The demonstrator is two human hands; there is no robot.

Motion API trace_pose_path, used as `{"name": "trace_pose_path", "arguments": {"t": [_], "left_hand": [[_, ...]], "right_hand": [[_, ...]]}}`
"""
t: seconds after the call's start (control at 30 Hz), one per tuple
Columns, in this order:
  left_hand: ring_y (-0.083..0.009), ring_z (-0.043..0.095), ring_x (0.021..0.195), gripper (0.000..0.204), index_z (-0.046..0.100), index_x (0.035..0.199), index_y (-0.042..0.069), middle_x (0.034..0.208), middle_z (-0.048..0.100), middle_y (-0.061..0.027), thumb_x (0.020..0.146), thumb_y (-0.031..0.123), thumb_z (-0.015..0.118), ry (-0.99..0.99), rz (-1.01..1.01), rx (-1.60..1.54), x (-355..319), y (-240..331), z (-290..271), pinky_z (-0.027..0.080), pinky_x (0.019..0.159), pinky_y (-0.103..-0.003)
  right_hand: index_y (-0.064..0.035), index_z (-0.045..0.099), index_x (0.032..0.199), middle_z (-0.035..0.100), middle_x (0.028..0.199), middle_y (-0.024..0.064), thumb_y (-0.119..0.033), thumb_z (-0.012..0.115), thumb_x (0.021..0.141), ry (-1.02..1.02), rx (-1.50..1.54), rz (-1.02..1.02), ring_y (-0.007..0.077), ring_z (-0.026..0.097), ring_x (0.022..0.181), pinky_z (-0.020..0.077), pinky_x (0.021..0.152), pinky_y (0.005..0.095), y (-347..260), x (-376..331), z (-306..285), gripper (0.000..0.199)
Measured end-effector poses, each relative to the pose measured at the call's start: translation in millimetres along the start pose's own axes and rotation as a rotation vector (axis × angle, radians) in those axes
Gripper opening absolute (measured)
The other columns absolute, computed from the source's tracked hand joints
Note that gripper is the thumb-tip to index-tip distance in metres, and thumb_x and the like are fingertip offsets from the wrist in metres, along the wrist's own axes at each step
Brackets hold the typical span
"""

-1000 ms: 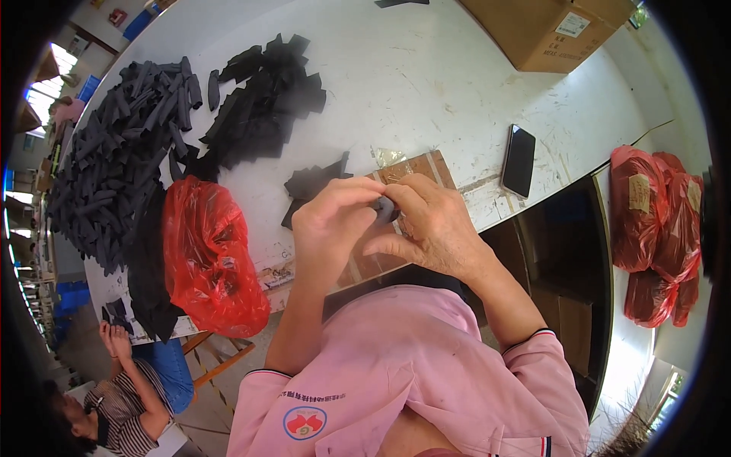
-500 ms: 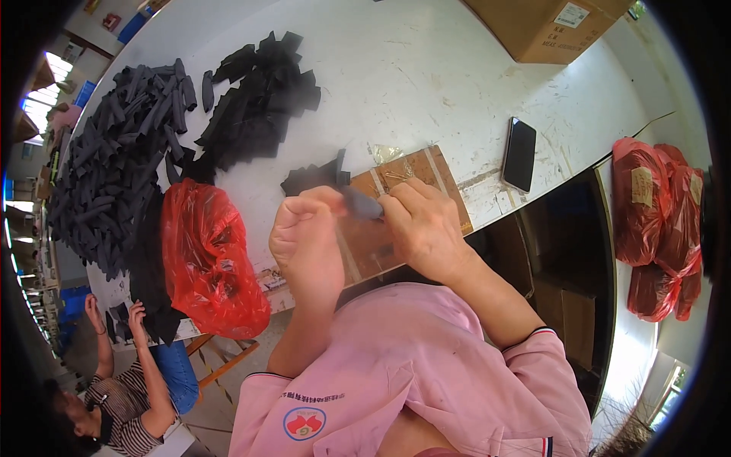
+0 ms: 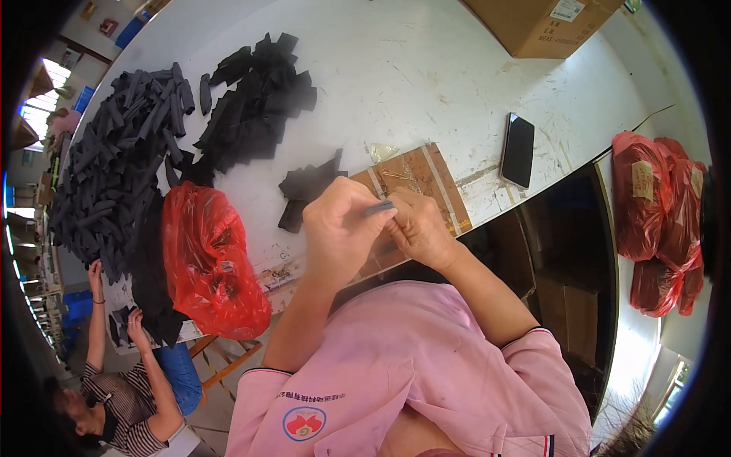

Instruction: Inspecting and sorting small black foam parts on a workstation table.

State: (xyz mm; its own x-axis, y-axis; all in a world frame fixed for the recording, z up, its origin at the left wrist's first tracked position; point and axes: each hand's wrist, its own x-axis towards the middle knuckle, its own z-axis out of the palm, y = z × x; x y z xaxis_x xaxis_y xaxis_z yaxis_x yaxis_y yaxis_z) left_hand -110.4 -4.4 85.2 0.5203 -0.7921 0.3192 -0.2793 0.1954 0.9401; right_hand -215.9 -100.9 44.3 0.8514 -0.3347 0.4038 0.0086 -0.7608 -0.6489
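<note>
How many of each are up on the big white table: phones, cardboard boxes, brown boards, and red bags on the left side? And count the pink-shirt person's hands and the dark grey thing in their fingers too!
Phone: 1
Cardboard box: 1
Brown board: 1
Red bag: 1
Left hand and right hand: 2
Dark grey piece: 1
Total: 7

Cardboard box: 3 rows of dark printed capitals on its side.
Box sticker: white, rectangular, its fine print too small to read.
Pink shirt: 1 row of black characters on the chest, just beside 1 round badge with blue ring, red shape and tiny lettering.
Tan patches: on the red bags, any marks too blurred to read.
</note>
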Motion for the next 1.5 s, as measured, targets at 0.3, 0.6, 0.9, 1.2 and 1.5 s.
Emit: {"name": "trace_pose_path", "arguments": {"t": [0.3,0.6,0.9,1.2,1.5], "left_hand": [[-0.0138,0.054,0.072,0.010,0.057,0.082,-0.002,0.084,0.058,-0.0103,0.072,-0.004,0.058,0.143,0.039,-0.154,-6,8,0,0.042,0.066,-0.023],[-0.0128,0.052,0.076,0.017,0.058,0.083,-0.004,0.087,0.057,-0.0101,0.072,-0.012,0.048,0.241,-0.084,-0.565,-19,-6,-22,0.041,0.070,-0.023],[-0.0147,0.055,0.068,0.018,0.058,0.081,-0.001,0.075,0.058,-0.0087,0.065,-0.010,0.061,0.050,0.112,0.055,0,16,-30,0.042,0.060,-0.022],[-0.0179,0.052,0.059,0.011,0.054,0.073,0.000,0.069,0.057,-0.0100,0.069,0.000,0.064,0.067,0.305,0.278,2,25,-28,0.041,0.054,-0.025],[-0.0171,0.051,0.056,0.009,0.053,0.075,-0.001,0.067,0.056,-0.0095,0.073,0.002,0.062,0.163,0.244,0.139,-12,2,-28,0.041,0.052,-0.024]], "right_hand": [[-0.0048,0.050,0.077,0.050,0.069,0.0085,-0.018,0.062,0.073,0.107,0.004,0.032,0.0256,0.051,0.063,0.0425,0.052,0.0353,-21,10,-12,0.018],[-0.0042,0.046,0.073,0.049,0.063,0.0084,-0.015,0.060,0.074,-0.073,-0.167,-0.052,0.0260,0.052,0.060,0.0409,0.049,0.0357,-11,11,-10,0.017],[-0.0058,0.046,0.070,0.049,0.060,0.0071,-0.019,0.061,0.074,-0.030,-0.104,0.004,0.0240,0.053,0.058,0.0409,0.047,0.0341,-21,13,-17,0.021],[-0.0056,0.050,0.068,0.048,0.063,0.0059,-0.022,0.061,0.073,-0.104,-0.030,-0.082,0.0228,0.049,0.063,0.0410,0.051,0.0336,-4,27,-23,0.020],[-0.0058,0.050,0.067,0.050,0.063,0.0051,-0.023,0.059,0.075,-0.144,-0.112,-0.129,0.0224,0.049,0.067,0.0402,0.052,0.0337,-9,26,-32,0.021]]}}
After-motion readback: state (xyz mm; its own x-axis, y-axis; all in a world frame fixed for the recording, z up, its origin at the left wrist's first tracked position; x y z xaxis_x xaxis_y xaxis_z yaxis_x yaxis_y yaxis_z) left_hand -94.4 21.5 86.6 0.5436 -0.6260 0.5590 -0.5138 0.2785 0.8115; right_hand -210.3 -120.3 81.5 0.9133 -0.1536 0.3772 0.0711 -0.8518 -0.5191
